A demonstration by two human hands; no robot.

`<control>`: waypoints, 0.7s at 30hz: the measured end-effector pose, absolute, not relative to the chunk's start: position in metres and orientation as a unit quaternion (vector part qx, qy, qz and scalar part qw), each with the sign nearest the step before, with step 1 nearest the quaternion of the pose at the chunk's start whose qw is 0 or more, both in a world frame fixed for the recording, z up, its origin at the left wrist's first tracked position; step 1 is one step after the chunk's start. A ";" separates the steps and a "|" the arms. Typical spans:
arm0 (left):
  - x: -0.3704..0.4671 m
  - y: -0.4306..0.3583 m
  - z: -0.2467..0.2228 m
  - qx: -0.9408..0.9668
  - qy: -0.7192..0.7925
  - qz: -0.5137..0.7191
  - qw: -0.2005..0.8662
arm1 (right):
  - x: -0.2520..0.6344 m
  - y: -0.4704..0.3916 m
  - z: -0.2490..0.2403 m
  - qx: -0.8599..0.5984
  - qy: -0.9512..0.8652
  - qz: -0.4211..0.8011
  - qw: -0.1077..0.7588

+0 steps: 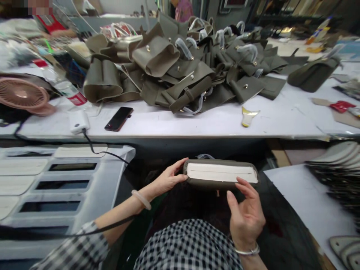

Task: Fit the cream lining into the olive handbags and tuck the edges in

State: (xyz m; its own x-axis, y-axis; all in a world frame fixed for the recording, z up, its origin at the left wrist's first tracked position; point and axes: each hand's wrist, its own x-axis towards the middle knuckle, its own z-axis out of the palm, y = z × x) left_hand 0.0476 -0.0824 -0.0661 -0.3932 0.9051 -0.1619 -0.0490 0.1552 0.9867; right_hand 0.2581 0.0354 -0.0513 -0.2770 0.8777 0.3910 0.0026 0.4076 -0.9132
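Note:
An olive-grey handbag (pixel 219 185) is held above my lap, with a long white panel (pixel 216 172) facing up and a thin dark line along its middle. My left hand (pixel 168 178) grips the left end of the bag between thumb and fingers. Near the right end, the fingertips of my right hand (pixel 246 208) touch the edge of the white panel. Its thumb stands apart, below the bag's near side. A piece of clear plastic wrap (pixel 205 156) shows behind the bag. The bag's underside is hidden.
Several olive bag pieces (pixel 157 56) are heaped on the white table (pixel 168 127). A phone (pixel 118 119), a yellow-edged tool (pixel 248 116), a bottle (pixel 71 93) and a pink fan (pixel 25 93) lie nearer. A white plastic crate (pixel 118 165) stands left; dark-edged panels (pixel 337 176) are stacked right.

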 end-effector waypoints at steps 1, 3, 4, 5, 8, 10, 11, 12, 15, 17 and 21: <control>0.053 -0.082 -0.068 0.319 0.605 0.579 0.444 | 0.265 0.041 -0.053 -0.346 -0.661 0.427 0.511; 0.063 -0.081 -0.067 0.267 0.575 0.624 0.456 | 0.278 0.053 -0.058 -0.374 -0.644 0.413 0.524; 0.068 -0.080 -0.066 0.247 0.574 0.636 0.453 | 0.285 0.060 -0.060 -0.384 -0.637 0.410 0.528; 0.071 -0.079 -0.065 0.235 0.583 0.639 0.443 | 0.291 0.068 -0.063 -0.396 -0.628 0.410 0.529; 0.077 -0.078 -0.068 0.207 0.623 0.640 0.399 | 0.305 0.097 -0.072 -0.452 -0.561 0.456 0.523; 0.079 -0.077 -0.071 0.189 0.638 0.633 0.395 | 0.308 0.117 -0.077 -0.486 -0.500 0.509 0.504; 0.081 -0.076 -0.072 0.171 0.637 0.635 0.403 | 0.308 0.127 -0.078 -0.495 -0.478 0.535 0.490; 0.082 -0.076 -0.072 0.148 0.629 0.642 0.413 | 0.305 0.135 -0.079 -0.497 -0.467 0.557 0.475; 0.086 -0.073 -0.067 0.064 0.582 0.682 0.439 | 0.293 0.150 -0.079 -0.475 -0.462 0.609 0.436; 0.087 -0.069 -0.065 0.023 0.556 0.699 0.449 | 0.285 0.153 -0.077 -0.458 -0.460 0.637 0.416; 0.087 -0.062 -0.071 0.006 0.555 0.710 0.433 | 0.276 0.154 -0.075 -0.448 -0.450 0.670 0.384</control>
State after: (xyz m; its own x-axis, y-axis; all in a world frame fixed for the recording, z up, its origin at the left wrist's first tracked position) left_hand 0.0868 -0.0620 -0.0708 -0.6251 0.6214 -0.4724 -0.6083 -0.0085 0.7937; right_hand 0.2758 0.1543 -0.0754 -0.3036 0.9182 -0.2544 -0.1114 -0.2994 -0.9476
